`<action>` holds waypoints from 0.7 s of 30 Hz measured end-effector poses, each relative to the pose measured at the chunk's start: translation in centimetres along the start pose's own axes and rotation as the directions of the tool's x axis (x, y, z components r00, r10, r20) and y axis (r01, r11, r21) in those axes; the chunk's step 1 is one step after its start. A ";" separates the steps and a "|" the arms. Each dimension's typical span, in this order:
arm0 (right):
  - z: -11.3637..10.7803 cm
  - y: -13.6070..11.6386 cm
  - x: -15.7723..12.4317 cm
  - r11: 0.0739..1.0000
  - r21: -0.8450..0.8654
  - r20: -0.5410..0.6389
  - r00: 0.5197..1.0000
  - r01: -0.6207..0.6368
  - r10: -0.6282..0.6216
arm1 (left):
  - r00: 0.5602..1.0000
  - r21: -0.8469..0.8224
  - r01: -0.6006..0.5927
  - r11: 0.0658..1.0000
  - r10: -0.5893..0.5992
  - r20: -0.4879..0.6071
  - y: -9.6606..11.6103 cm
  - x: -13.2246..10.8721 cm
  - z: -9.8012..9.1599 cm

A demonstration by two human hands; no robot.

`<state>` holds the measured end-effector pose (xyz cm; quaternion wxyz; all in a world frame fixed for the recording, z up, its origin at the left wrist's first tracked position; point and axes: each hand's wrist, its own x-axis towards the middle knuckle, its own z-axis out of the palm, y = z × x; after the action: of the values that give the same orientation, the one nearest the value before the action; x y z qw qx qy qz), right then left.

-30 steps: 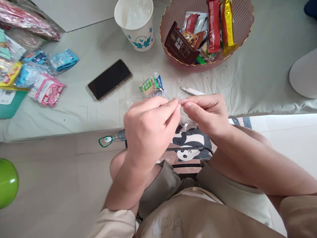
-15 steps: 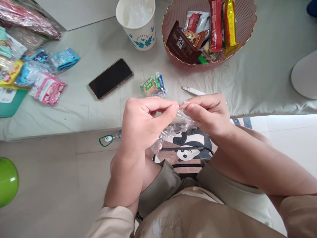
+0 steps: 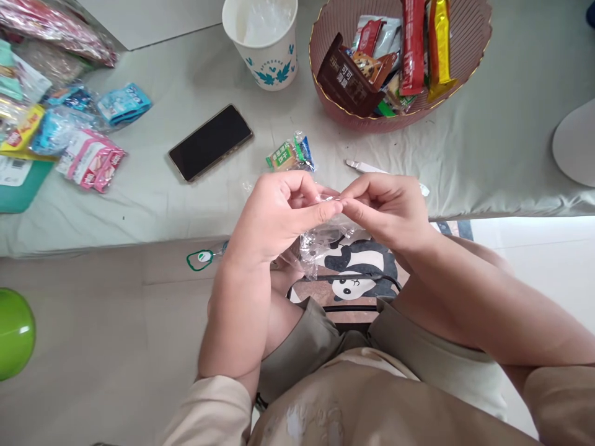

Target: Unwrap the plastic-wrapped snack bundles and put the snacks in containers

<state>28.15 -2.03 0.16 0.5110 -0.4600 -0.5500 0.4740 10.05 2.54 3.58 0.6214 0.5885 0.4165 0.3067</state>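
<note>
A crinkled clear plastic bag (image 3: 320, 248) hangs between my two hands, above my lap. My left hand (image 3: 288, 214) pinches its top edge between thumb and fingers. Meeting it fingertip to fingertip, my right hand (image 3: 393, 207) pinches the same edge. Just beyond my fingers, on the covered surface, lie small wrapped biscuits (image 3: 290, 153) in green and blue packaging. A white-handled utility knife (image 3: 367, 167) rests behind my right hand, which partly hides it.
A pink ribbed bowl (image 3: 339, 118) of wrapped snacks and a paper cup (image 3: 274, 68) holding clear plastic stand at the back. A phone (image 3: 211, 142) lies left of centre. Packaged items (image 3: 90, 160) pile up at far left. A green round object (image 3: 16, 334) is on the floor.
My fingertips have shifted along the bag's edge, and my left fingers are more curled. The bag's hanging part has changed shape. The whole view has shifted slightly.
</note>
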 end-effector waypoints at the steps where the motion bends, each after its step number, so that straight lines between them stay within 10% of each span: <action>1: 0.0 0.1 0.0 1.000 -0.004 0.020 1.000 0.004 -0.004 | 1.000 0.009 0.004 1.000 -0.004 0.004 0.0 0.0 -0.1; 13: 0.3 0.6 0.5 0.999 -0.010 0.124 0.991 0.043 -0.041 | 0.959 0.064 0.256 0.965 -0.261 0.112 0.9 0.1 -0.9; 21: 0.3 0.6 0.7 0.998 -0.041 0.101 0.994 0.038 -0.034 | 0.973 0.082 0.229 0.970 -0.231 0.021 0.7 0.3 -0.8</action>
<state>27.84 -1.23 -0.31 0.4812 -0.4363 -0.5932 0.4756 9.57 3.27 4.26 0.6351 0.5650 0.4844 0.2069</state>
